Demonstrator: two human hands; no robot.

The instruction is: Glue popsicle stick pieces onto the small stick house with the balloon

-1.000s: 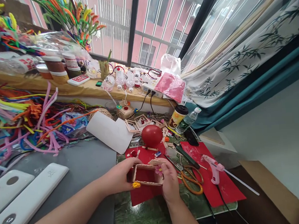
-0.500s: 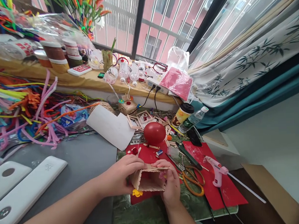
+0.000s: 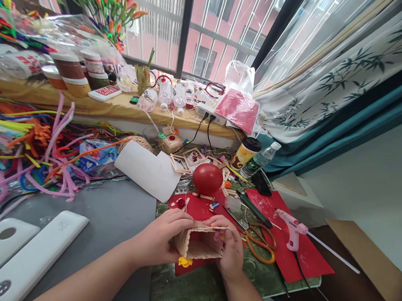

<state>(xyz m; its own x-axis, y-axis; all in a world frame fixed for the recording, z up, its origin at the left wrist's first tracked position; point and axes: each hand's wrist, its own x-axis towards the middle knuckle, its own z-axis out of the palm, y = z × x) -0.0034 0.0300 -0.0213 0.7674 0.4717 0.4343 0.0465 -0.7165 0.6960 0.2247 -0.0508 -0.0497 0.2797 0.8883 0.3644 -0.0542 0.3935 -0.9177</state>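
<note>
Between my hands is a small open-ended wooden box [image 3: 203, 249] made of craft sticks, its hollow inside turned toward me. My left hand [image 3: 173, 230] grips its left side, fingers closed over the top edge. On the right side, my right hand [image 3: 230, 245] is wrapped round the wall and upper corner. A yellow flower decoration [image 3: 185, 262] sits at the box's lower left, and a pink one [image 3: 219, 236] shows by my right fingers. Beneath lies a red sheet [image 3: 190, 268]. Just beyond my hands rests a red balloon [image 3: 207, 179].
To the right are orange-handled scissors [image 3: 260, 250] and a pink glue gun [image 3: 293, 235] with its cord on another red sheet [image 3: 311, 259]. A drink cup [image 3: 244, 153] and water bottle [image 3: 260, 160] stand behind. Pipe cleaners [image 3: 60, 162] crowd the left; a white power bank [image 3: 41, 262] lies nearby.
Almost nothing differs. The view has shifted very slightly; both hands keep the same hold on the wooden box.
</note>
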